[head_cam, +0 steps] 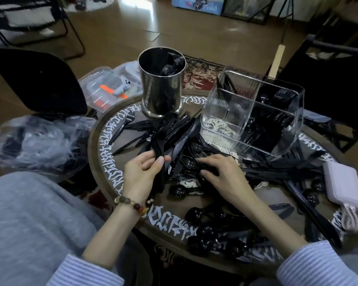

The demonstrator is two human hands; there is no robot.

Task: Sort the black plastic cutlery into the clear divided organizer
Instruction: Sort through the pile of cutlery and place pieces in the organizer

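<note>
Fingers and thumb of the left hand point(142, 172) curl round a gathered bundle of black plastic forks point(163, 141), pinched near the handles with the tines fanning away toward the metal cylinder. The right hand point(219, 172) lies palm down on the loose heap of black plastic cutlery point(267, 170), its fingertips point(201, 161) bent onto a glossy black spoon point(186, 162); whether it has the spoon lifted or only pressed I cannot tell.

Thin, slick handles stacked in one fist could slide past each other, and a fork may drop back into the heap if the pinch loosens while reaching. Knives lie tangled beside the bundle and could get carried along into the wrong compartment.

Beyond the hands, the clear ribbed divided organizer point(225, 112) stands at the far right of the round wooden table point(95, 145), its rear compartments already holding some dark pieces, the near one apparently bare. A shiny steel canister point(161, 87) stands to its left.
</note>
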